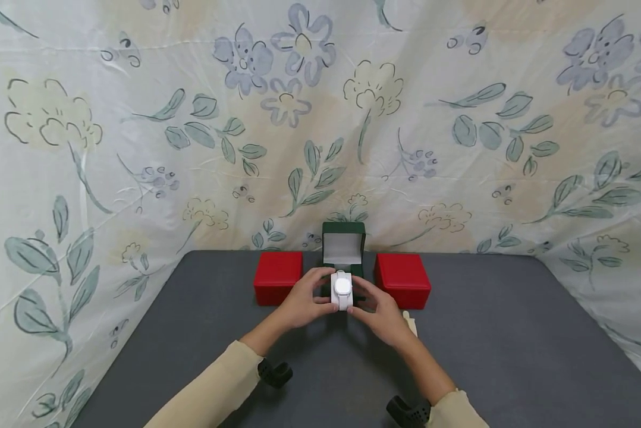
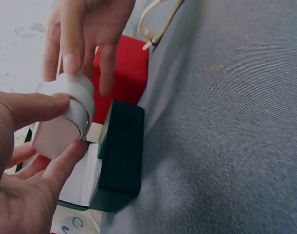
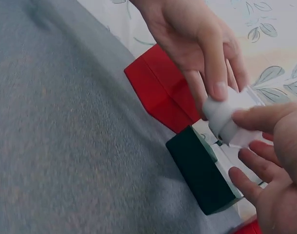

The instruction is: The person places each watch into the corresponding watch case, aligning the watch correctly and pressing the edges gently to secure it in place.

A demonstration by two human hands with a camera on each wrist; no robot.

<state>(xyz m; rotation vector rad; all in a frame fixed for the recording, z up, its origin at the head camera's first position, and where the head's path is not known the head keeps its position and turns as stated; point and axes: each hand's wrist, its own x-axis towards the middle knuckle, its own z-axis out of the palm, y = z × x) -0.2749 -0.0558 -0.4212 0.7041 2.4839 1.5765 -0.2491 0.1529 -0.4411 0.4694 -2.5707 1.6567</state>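
Observation:
A white wristwatch (image 1: 343,286) with a square face is wrapped round a white cushion (image 2: 56,139). My left hand (image 1: 307,300) grips the cushion from the left, thumb on the near side. From the right, my right hand (image 1: 376,309) holds it too, with thumb and fingers at its side. Just behind them stands a dark green watch box (image 1: 343,227), its lid raised and its pale lining showing. The watch and hands hide much of the box's lower part in the head view. In both wrist views the cushion is held over the green box.
One red box (image 1: 279,279) stands left of the green box, and another red box (image 1: 402,280) stands to its right. Beside my right wrist lies a thin, looped cream-coloured thing (image 1: 409,321). A floral cloth (image 1: 310,119) hangs behind the dark grey tabletop (image 1: 492,339).

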